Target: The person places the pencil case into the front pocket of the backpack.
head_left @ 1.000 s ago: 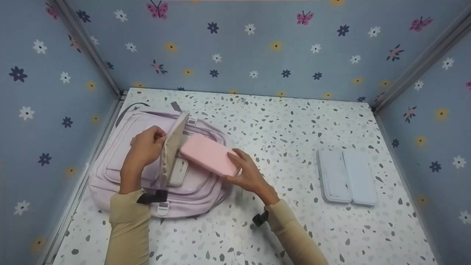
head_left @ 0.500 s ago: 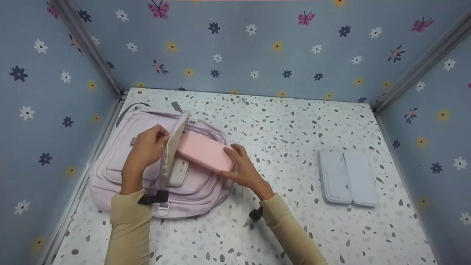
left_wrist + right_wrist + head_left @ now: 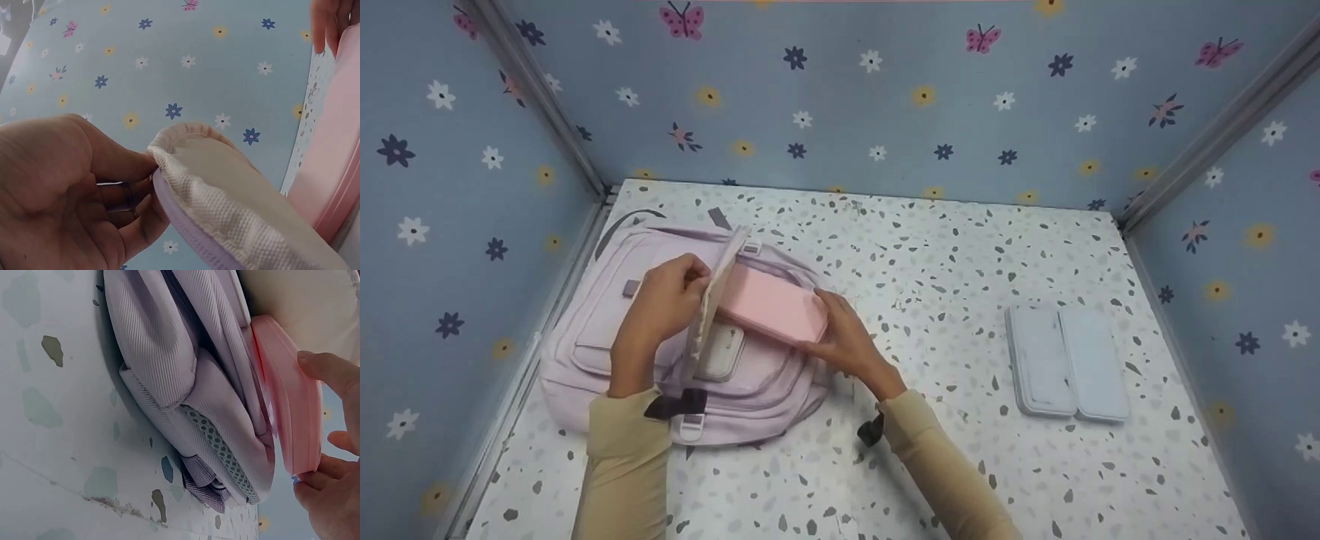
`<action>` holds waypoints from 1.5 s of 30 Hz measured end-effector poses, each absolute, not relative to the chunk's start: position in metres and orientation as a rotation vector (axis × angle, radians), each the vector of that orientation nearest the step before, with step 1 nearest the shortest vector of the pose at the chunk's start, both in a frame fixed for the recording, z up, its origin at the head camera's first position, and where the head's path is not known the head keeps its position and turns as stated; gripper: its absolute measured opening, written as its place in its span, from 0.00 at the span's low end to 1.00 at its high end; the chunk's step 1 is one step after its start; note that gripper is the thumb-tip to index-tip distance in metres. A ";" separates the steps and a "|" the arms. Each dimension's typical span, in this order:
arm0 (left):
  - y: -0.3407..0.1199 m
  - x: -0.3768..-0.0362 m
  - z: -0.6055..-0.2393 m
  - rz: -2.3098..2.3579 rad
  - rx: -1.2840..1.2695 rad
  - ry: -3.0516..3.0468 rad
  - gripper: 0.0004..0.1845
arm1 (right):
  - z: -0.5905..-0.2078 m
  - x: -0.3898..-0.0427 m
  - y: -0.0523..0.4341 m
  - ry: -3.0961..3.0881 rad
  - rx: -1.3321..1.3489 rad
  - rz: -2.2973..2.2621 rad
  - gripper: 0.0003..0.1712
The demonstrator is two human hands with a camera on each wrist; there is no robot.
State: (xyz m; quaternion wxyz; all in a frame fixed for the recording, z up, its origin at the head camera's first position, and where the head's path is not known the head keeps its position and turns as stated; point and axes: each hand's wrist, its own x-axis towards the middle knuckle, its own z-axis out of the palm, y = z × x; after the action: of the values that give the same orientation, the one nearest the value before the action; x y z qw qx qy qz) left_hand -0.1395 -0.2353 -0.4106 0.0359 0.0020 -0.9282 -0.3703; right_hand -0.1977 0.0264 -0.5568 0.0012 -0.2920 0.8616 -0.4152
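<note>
Left hand (image 3: 664,300) pinched the flap (image 3: 711,300) up; right hand (image 3: 840,341) gripped the case (image 3: 772,304), about half inside the backpack (image 3: 607,330).

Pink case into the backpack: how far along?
Done: the backpack lies flat with its flap lifted, pinched by the left hand. In hand: the right hand grips the pink case, whose far end is already under the flap while most of it shows outside. Left: pushing the case fully in. The grey case lies open on the table, untouched.
</note>
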 end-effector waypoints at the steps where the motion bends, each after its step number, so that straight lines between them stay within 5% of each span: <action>1: -0.235 -0.139 -0.410 -1.137 0.002 -2.850 0.08 | -0.557 -0.198 0.025 2.703 -0.916 -1.307 0.53; 36: -0.233 -0.139 -0.411 -1.151 0.009 -2.848 0.08 | -0.556 -0.198 -0.035 2.783 -0.870 -1.236 0.45; 45: -0.235 -0.136 -0.410 -1.164 0.019 -2.850 0.08 | -0.555 -0.186 -0.032 2.913 -0.751 -1.263 0.35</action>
State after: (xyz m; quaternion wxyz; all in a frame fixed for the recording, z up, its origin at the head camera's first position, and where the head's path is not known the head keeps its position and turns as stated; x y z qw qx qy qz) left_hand -0.1365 -0.2345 -0.4102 0.0317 0.0061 -0.9253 -0.3779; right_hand -0.1857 -0.0320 -0.5552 -0.0605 -0.2299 0.8912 -0.3864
